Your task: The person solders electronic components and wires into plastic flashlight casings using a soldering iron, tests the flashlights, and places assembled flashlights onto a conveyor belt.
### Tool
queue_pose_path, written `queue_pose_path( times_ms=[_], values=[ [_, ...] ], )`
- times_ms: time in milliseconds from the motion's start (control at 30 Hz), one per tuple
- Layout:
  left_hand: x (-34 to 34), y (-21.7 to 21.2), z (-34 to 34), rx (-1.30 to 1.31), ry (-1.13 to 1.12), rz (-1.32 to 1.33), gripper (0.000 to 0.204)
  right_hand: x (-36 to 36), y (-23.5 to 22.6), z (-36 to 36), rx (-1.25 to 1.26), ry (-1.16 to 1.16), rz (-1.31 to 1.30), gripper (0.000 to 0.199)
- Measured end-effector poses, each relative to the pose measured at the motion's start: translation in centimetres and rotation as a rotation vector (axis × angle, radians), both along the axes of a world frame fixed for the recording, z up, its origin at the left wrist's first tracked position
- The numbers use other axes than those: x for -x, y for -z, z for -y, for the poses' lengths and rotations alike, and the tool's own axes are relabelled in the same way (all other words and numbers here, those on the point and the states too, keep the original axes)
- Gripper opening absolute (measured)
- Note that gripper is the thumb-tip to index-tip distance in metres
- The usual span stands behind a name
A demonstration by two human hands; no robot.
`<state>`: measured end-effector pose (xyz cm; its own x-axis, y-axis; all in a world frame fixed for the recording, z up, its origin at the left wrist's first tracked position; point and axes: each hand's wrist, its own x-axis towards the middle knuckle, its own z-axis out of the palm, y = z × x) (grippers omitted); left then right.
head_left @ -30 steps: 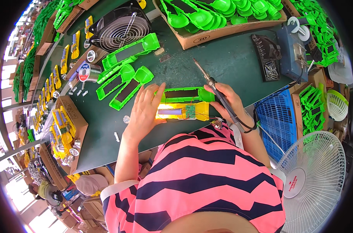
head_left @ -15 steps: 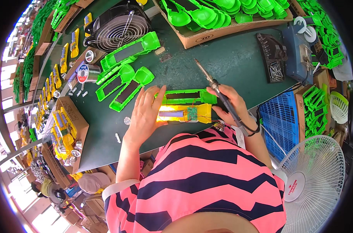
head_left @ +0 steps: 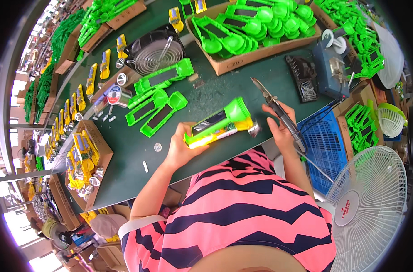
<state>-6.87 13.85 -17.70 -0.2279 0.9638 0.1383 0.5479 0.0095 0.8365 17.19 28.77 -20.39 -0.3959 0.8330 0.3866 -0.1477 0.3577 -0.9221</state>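
Note:
My left hand (head_left: pixel 181 147) grips the narrow end of a flashlight body. Its green plastic shell (head_left: pixel 215 120) lies over the yellow half (head_left: pixel 231 130), and a silvery round part (head_left: pixel 253 130) shows at the wide end, smeared by motion. A bright glow lights the yellow edge by my fingers. In my right hand (head_left: pixel 282 129) is a soldering iron (head_left: pixel 283 117), its tip pointing up and away to the left, apart from the flashlight body. Loose green shells (head_left: pixel 163 115) lie just beyond my left hand on the dark green bench (head_left: pixel 125 158).
A carton (head_left: pixel 233 65) of green shells stands at the back, a black fan (head_left: pixel 159 56) to its left. The soldering station (head_left: pixel 330 68) and a black stand (head_left: pixel 302 79) are at the right. Yellow assemblies fill a box (head_left: pixel 104 156) at left. A white fan (head_left: pixel 370 204) stands lower right.
The green shell, which lay beside the yellow half, now sits over it, covering the green circuit board. My left hand has shifted to the narrow end. The whole view has shifted and turned somewhat.

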Motion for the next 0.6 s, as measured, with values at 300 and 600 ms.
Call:
queue_pose_path(
  times_ms=[300, 600],
  values=[
    [-2.5, -11.1, -7.5, -0.077, 0.203, 0.706, 0.047, 4.8, -6.5, -0.6, 0.436, -0.095, -0.782, 0.051],
    [-4.6, -10.0, -9.8, 0.251, 0.280, 0.746, 0.045, 4.2, -8.3, -2.3, 0.543, -0.203, -0.942, 0.045]
  ],
)
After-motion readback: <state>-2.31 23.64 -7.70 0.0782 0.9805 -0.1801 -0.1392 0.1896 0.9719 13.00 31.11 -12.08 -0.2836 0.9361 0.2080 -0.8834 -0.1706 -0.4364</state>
